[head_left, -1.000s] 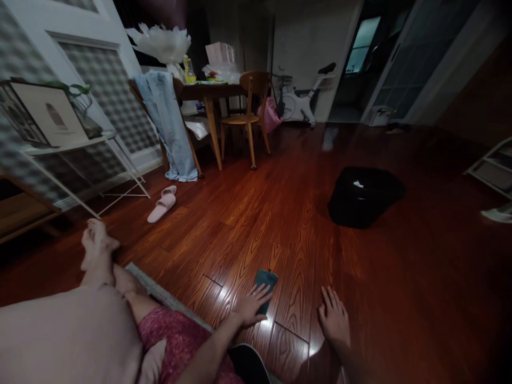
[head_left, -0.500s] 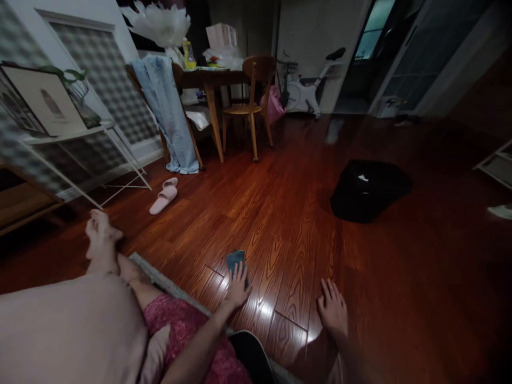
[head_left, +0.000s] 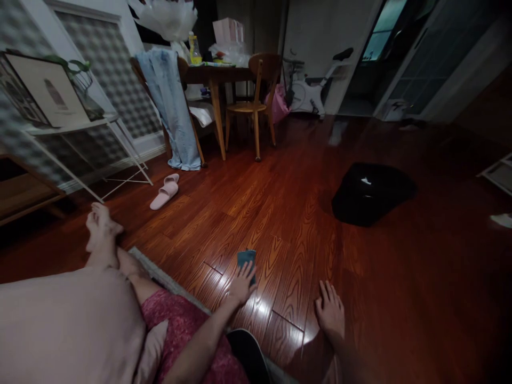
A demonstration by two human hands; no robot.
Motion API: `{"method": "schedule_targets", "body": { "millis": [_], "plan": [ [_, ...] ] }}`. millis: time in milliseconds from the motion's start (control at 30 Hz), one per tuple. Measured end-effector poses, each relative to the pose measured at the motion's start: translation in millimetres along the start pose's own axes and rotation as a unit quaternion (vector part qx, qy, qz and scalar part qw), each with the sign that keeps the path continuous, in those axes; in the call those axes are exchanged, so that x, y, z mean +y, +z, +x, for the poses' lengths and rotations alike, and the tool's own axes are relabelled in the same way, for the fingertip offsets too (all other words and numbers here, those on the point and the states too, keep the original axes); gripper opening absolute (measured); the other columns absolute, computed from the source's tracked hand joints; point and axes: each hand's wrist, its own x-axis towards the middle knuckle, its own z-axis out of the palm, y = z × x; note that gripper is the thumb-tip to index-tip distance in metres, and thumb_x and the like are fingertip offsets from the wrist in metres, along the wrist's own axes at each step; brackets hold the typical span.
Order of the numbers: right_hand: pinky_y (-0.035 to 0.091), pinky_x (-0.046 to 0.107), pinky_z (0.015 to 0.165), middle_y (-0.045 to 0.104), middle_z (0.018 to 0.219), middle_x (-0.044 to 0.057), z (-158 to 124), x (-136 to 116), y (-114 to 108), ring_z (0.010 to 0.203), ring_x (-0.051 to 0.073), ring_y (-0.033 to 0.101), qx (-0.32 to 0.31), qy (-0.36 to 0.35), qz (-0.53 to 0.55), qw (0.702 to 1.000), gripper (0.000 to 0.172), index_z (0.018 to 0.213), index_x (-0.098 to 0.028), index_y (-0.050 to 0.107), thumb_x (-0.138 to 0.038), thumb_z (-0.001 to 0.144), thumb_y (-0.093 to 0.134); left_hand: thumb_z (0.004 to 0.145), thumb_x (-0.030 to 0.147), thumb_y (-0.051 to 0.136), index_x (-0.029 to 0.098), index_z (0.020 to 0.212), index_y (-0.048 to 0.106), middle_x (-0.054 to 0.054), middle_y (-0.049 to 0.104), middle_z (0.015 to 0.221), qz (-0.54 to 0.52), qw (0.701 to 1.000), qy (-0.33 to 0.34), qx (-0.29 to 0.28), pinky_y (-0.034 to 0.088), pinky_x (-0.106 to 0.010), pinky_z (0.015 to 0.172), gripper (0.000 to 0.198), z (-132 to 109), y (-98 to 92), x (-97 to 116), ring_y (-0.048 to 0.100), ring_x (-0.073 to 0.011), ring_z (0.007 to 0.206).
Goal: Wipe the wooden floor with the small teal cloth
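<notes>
My left hand [head_left: 242, 286] lies with spread fingers over a flat, dark teal, rectangular piece [head_left: 246, 258] on the wooden floor. Its far end shows beyond my fingertips, while the near part is under my fingers and palm; whether it is folded cloth or something firmer I cannot tell. My right hand [head_left: 330, 310] is to the right, palm down at the floor with fingers stretched out and nothing in them.
A black, glossy bin-like object [head_left: 372, 194] is on the floor at right. Pink slippers [head_left: 165, 192] lie at left, near a chair draped with jeans [head_left: 176, 117]. A pale cushion [head_left: 72, 325] covers part of my legs. Beyond stand a table [head_left: 214, 80] and chair [head_left: 258, 106].
The teal piece has shifted a little to the right and turned slightly, with my left hand still over it. My right hand stays almost in place. The view has tilted slightly.
</notes>
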Motion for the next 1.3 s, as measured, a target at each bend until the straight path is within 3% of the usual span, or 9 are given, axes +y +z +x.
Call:
{"method": "schedule_targets", "body": {
  "millis": [167,300,400,633,800,967,1067,1200,1300],
  "plan": [
    [0.026,0.044,0.119,0.044,0.156,0.010,0.3,-1.6,-1.3,0.148,0.023,0.032,-0.005,0.009,0.011,1.000,0.065,0.153,-0.017,0.040,-0.032,0.092,0.025,0.102,0.037,0.035,0.012,0.160,0.027,-0.019,0.019,0.165,0.023,0.944,-0.313,0.107,0.019,-0.059,0.120,0.064,-16.1,-23.9,-58.6,0.016,-0.0363,0.152],
    [0.026,0.044,0.119,0.044,0.157,0.010,-0.1,-1.0,-0.9,0.148,0.023,0.032,-0.004,0.009,0.015,1.000,0.065,0.154,-0.018,0.039,-0.032,0.091,0.026,0.100,0.035,0.033,0.002,0.159,0.022,-0.025,0.017,0.164,0.026,0.899,-0.416,0.134,0.019,-0.062,0.119,0.068,-23.6,-18.4,-58.4,0.013,-0.0396,0.152],
    [0.025,0.044,0.119,0.043,0.157,0.011,-0.4,-1.1,-1.2,0.148,0.023,0.031,-0.002,0.005,0.015,1.000,0.065,0.153,-0.017,0.039,-0.034,0.092,0.024,0.099,0.036,0.036,0.004,0.160,0.021,-0.024,0.015,0.165,0.014,0.921,-0.376,0.103,0.014,-0.065,0.119,0.070,-20.7,-0.9,-26.1,0.008,-0.0410,0.152],
    [0.026,0.043,0.119,0.044,0.156,0.012,-0.2,-0.4,-2.2,0.149,0.023,0.030,-0.004,-0.001,0.004,1.000,0.064,0.153,-0.016,0.039,-0.033,0.093,0.024,0.093,0.029,0.046,0.013,0.162,0.017,-0.013,0.008,0.168,0.010,0.990,-0.136,0.017,0.010,-0.062,0.122,0.077,-10.5,41.4,46.4,0.000,-0.0376,0.153],
    [0.025,0.044,0.119,0.044,0.156,0.011,-0.7,1.7,1.6,0.148,0.024,0.032,-0.002,0.003,0.015,1.000,0.065,0.154,-0.017,0.038,-0.034,0.093,0.024,0.095,0.033,0.047,0.017,0.163,0.016,-0.011,0.015,0.168,0.021,0.992,-0.120,0.032,0.018,-0.055,0.123,0.076,-2.4,24.2,15.3,0.009,-0.0342,0.154],
    [0.026,0.045,0.118,0.042,0.158,0.010,-1.0,4.0,6.6,0.147,0.025,0.034,-0.002,0.001,0.021,1.000,0.067,0.157,-0.020,0.033,-0.032,0.091,0.026,0.101,0.037,0.038,0.015,0.162,0.018,-0.015,0.022,0.166,0.040,0.958,-0.258,0.117,0.021,-0.056,0.121,0.069,-9.2,-2.1,-52.1,0.015,-0.0342,0.153],
    [0.028,0.045,0.117,0.041,0.158,0.009,-0.2,4.1,7.2,0.147,0.025,0.033,0.002,0.001,0.014,1.000,0.068,0.156,-0.019,0.035,-0.032,0.090,0.027,0.101,0.037,0.038,0.011,0.162,0.019,-0.019,0.023,0.164,0.046,0.929,-0.339,0.142,0.023,-0.055,0.120,0.069,-18.3,-7.3,-71.9,0.019,-0.0347,0.152],
    [0.030,0.044,0.116,0.041,0.158,0.010,0.5,2.7,5.2,0.147,0.024,0.033,0.009,-0.002,0.011,1.000,0.067,0.154,-0.016,0.039,-0.033,0.090,0.027,0.099,0.033,0.038,0.004,0.159,0.023,-0.023,0.019,0.164,0.042,0.918,-0.373,0.128,0.021,-0.060,0.119,0.069,-21.8,-4.0,-53.9,0.016,-0.0384,0.152],
    [0.029,0.045,0.117,0.041,0.159,0.010,-0.1,2.4,4.4,0.147,0.024,0.033,0.006,-0.002,0.017,1.000,0.067,0.155,-0.017,0.038,-0.033,0.091,0.026,0.098,0.035,0.039,0.005,0.160,0.023,-0.022,0.016,0.165,0.016,0.946,-0.315,0.082,0.018,-0.062,0.120,0.071,-18.8,2.7,-19.2,0.011,-0.0397,0.152]
  ]
}}
